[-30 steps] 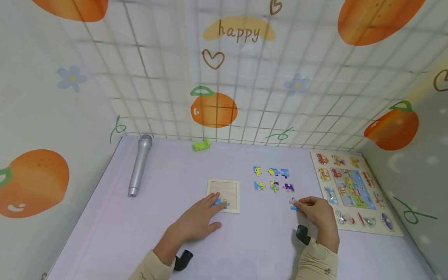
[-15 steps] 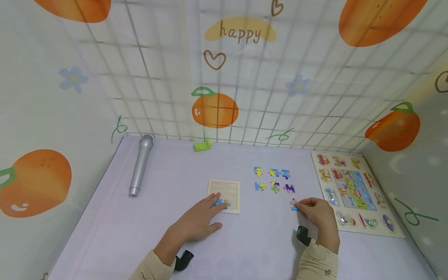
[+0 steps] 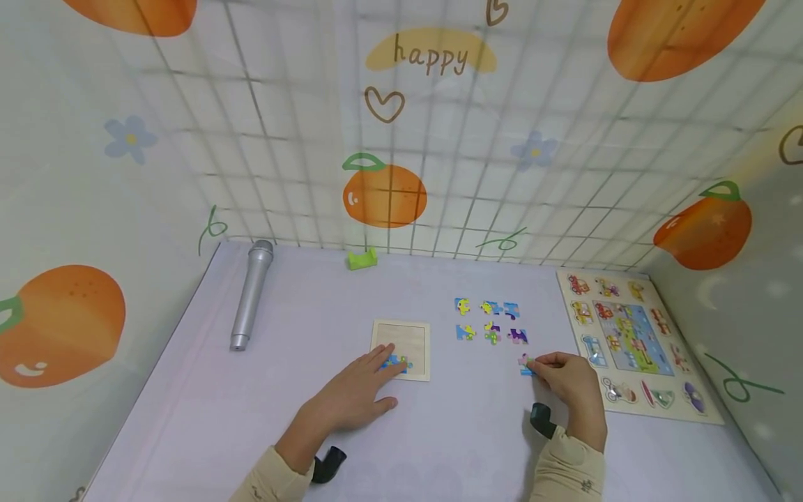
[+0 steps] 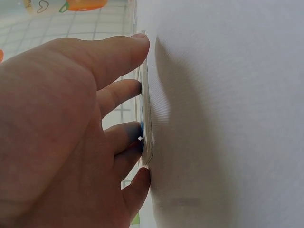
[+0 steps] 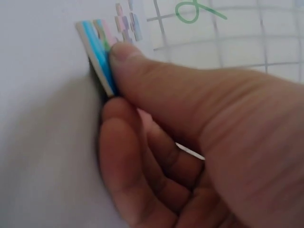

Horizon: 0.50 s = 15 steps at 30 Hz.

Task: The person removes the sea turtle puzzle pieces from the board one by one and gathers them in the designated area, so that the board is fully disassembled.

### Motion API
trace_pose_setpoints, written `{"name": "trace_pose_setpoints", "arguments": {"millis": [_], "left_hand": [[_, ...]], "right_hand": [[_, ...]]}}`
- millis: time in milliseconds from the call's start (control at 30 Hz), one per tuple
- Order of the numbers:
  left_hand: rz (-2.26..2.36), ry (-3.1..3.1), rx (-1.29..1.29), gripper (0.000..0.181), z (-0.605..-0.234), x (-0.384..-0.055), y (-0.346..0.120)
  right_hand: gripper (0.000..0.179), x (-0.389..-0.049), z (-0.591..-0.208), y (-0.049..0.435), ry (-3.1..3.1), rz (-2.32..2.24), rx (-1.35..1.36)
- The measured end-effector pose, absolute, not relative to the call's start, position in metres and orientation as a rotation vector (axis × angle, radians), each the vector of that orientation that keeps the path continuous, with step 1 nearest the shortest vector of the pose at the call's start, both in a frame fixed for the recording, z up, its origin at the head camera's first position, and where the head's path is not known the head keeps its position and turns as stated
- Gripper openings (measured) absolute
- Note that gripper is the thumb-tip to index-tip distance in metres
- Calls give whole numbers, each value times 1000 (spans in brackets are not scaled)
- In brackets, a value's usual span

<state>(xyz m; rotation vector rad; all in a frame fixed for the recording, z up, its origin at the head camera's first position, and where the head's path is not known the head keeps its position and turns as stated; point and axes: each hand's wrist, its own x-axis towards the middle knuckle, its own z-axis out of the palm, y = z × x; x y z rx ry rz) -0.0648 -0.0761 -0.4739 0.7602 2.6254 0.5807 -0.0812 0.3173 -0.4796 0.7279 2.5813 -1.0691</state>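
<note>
My left hand (image 3: 351, 394) lies with fingers spread over a small square wooden puzzle tray (image 3: 409, 336). Its fingertips touch joined puzzle pieces (image 3: 395, 361) along the tray's near side, partly covering them. In the left wrist view, the thumb reaches the tray's edge (image 4: 147, 99). To the right, my right hand (image 3: 574, 390) pinches a blue and pink jigsaw piece (image 5: 97, 52) between thumb and finger. That piece is tilted, with a shadow beneath it in the right wrist view. Several loose jigsaw pieces (image 3: 492, 333) lie in two rows beyond the right hand.
A larger wooden picture board (image 3: 633, 341) lies at the right, close beside the right hand. A silver microphone (image 3: 249, 300) lies at the left. Near the back edge sits a small green object (image 3: 362, 260). Printed fabric over a wire grid (image 3: 384, 195) walls the table.
</note>
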Motion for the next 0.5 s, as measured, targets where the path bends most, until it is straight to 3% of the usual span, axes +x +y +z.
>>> {"name": "trace_pose_setpoints", "arguments": {"millis": [500], "left_hand": [[590,2615,755,62,-475,-65,-77]], "right_hand": [[36,-82,-476,314,2586,-1020,737]]}}
